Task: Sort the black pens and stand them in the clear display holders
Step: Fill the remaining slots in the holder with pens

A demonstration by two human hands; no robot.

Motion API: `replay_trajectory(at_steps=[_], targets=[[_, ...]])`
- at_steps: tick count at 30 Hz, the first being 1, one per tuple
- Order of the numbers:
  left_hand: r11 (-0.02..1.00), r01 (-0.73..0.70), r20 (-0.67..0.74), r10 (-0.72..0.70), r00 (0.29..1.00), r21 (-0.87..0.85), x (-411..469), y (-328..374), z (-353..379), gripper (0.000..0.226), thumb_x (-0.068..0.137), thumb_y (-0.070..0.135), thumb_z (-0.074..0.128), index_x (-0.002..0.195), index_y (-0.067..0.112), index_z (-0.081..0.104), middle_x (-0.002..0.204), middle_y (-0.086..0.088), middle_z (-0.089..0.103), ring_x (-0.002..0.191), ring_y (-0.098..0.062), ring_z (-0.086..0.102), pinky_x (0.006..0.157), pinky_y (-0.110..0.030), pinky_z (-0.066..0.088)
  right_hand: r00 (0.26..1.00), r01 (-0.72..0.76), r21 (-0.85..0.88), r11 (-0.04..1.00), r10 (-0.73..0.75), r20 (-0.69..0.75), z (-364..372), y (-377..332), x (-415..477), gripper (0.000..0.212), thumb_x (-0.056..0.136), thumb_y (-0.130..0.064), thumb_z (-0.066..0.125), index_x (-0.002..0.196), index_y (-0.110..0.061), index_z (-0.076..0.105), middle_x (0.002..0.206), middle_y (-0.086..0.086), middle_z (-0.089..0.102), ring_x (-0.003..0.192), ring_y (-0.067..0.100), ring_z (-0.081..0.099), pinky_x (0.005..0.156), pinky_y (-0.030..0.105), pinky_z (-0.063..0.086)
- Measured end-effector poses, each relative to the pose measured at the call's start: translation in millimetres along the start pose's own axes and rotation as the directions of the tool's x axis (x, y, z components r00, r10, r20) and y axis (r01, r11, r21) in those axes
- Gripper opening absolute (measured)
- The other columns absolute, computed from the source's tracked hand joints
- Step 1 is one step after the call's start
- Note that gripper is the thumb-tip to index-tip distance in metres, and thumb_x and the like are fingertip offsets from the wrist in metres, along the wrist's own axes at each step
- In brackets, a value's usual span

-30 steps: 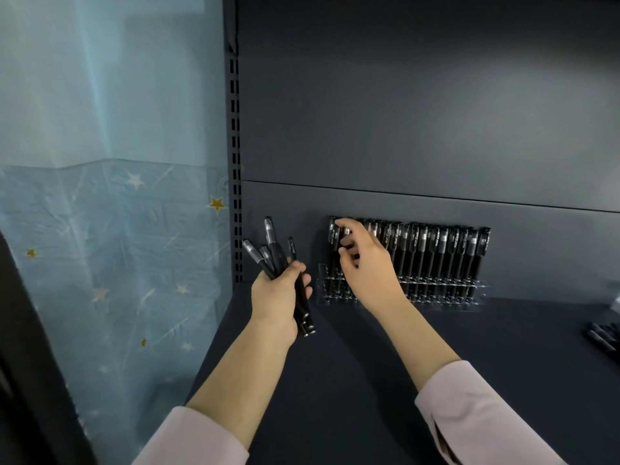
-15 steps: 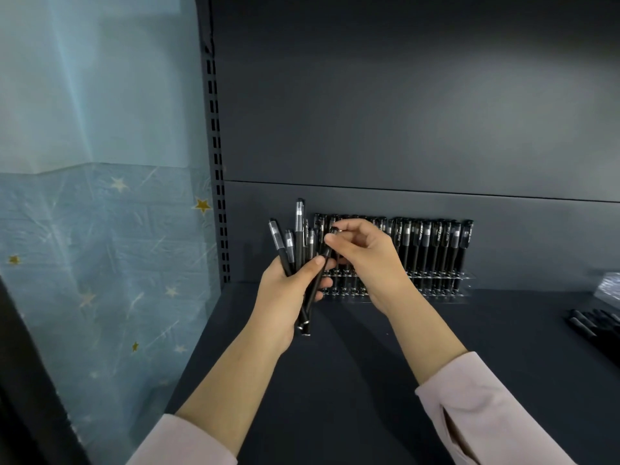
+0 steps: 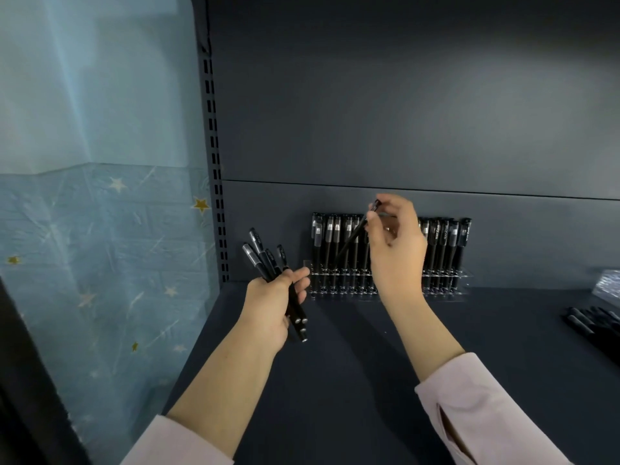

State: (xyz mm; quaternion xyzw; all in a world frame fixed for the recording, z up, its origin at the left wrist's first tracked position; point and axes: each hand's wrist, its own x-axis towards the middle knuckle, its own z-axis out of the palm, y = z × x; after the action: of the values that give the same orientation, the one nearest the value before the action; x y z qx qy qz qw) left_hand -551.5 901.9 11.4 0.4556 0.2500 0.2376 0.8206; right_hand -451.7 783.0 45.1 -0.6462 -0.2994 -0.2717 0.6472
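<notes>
My left hand grips a bundle of several black pens, caps fanned up and to the left, above the dark shelf. My right hand pinches one black pen near its cap; the pen slants down to the left in front of the row. Against the back panel a clear display holder carries a row of black pens standing upright. My right hand hides the middle of that row.
More loose black pens lie on the shelf at the far right, with a clear plastic wrapper behind them. A slotted upright and a blue star-patterned wall bound the shelf on the left.
My right hand took one pen from the bundle in my left hand and lifted it up and right, in front of the row. My left hand lowered slightly with the remaining pens.
</notes>
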Motion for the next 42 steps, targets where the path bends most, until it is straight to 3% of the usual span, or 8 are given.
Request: replay_trajectory(at_steps=[5,11,20,27,31,34,38,42], targets=[[0.996,-0.032,-0.012,0.032,0.999,-0.081,-4.6,2.6,1.2,0.017,0.101,0.012,0.052,0.115,0.005,0.059,0.099,-0.012,0.074,0.072,-0.015,0.068,0.065,-0.026,0.055,0.990,0.119,-0.091,0.989,-0.110,0.092,6.7,2.2,-7.0,0.024,0.096,-0.011,0.055,0.120,-0.017,0.058,0.106,-0.005,0.063,0.094,0.002,0.061,0.084,0.013,0.048],[0.998,-0.034,-0.024,0.033,0.999,-0.056,-10.4,5.9,2.4,0.012,0.102,0.019,0.051,0.109,0.014,0.058,0.084,-0.003,0.076,0.059,-0.013,0.062,0.048,-0.022,0.050,0.980,0.167,-0.169,0.972,-0.145,0.134,11.6,5.8,-8.5,0.025,0.095,-0.010,0.057,0.119,-0.016,0.061,0.100,-0.009,0.063,0.091,0.001,0.060,0.081,0.011,0.047],[0.998,-0.029,-0.027,0.028,0.999,-0.051,-6.3,3.7,4.4,0.008,0.101,0.011,0.050,0.102,0.008,0.058,0.092,-0.007,0.074,0.069,-0.011,0.062,0.059,-0.022,0.048,0.972,0.218,-0.180,0.959,-0.198,0.125,13.7,6.3,-6.5,0.027,0.093,-0.007,0.059,0.119,-0.013,0.064,0.099,-0.006,0.063,0.086,0.004,0.061,0.081,0.014,0.050],[0.993,-0.044,-0.020,0.042,0.999,-0.113,-7.1,4.7,4.0,0.015,0.100,0.017,0.054,0.112,0.012,0.061,0.095,-0.006,0.074,0.072,-0.015,0.069,0.064,-0.028,0.056,0.918,0.307,-0.290,0.906,-0.201,0.343,20.2,26.7,-4.0,0.039,0.095,-0.006,0.055,0.134,-0.012,0.056,0.108,0.003,0.059,0.094,0.013,0.057,0.088,0.024,0.049],[0.996,-0.058,0.023,0.060,0.998,-0.068,-9.5,5.3,3.5,0.019,0.100,0.020,0.054,0.117,0.012,0.059,0.094,-0.003,0.077,0.068,-0.012,0.068,0.059,-0.025,0.053,0.907,0.260,-0.368,0.893,-0.095,0.411,20.1,36.3,-4.5,0.041,0.097,-0.012,0.052,0.138,-0.018,0.051,0.115,0.007,0.052,0.105,0.025,0.052,0.096,0.038,0.046],[0.996,-0.073,0.063,0.076,0.995,-0.050,-11.0,5.8,4.2,0.022,0.099,0.020,0.055,0.116,0.007,0.061,0.094,-0.003,0.077,0.068,-0.008,0.067,0.061,-0.023,0.052,0.918,0.241,-0.329,0.913,-0.105,0.383,18.4,30.9,-5.1,0.042,0.098,-0.016,0.052,0.139,-0.019,0.050,0.109,0.003,0.052,0.098,0.019,0.052,0.092,0.030,0.046],[0.993,-0.117,0.133,0.118,0.984,-0.010,-14.0,5.9,6.7,0.019,0.095,0.017,0.061,0.110,0.006,0.064,0.093,-0.006,0.077,0.072,-0.009,0.069,0.063,-0.023,0.053,0.929,0.010,-0.177,0.984,0.057,0.366,15.0,4.0,-1.4,0.031,0.096,-0.028,0.056,0.125,-0.023,0.061,0.105,-0.008,0.058,0.088,0.001,0.053,0.078,0.008,0.041],[0.983,-0.173,0.220,0.155,0.963,0.062,-19.3,4.7,10.8,0.017,0.094,0.016,0.063,0.109,0.009,0.066,0.093,-0.007,0.077,0.077,-0.011,0.072,0.064,-0.022,0.056,0.884,-0.231,0.037,0.972,0.193,0.426,11.5,-7.5,-3.2,0.015,0.089,-0.027,0.066,0.103,-0.020,0.068,0.096,-0.008,0.068,0.088,0.000,0.061,0.084,0.022,0.050]])
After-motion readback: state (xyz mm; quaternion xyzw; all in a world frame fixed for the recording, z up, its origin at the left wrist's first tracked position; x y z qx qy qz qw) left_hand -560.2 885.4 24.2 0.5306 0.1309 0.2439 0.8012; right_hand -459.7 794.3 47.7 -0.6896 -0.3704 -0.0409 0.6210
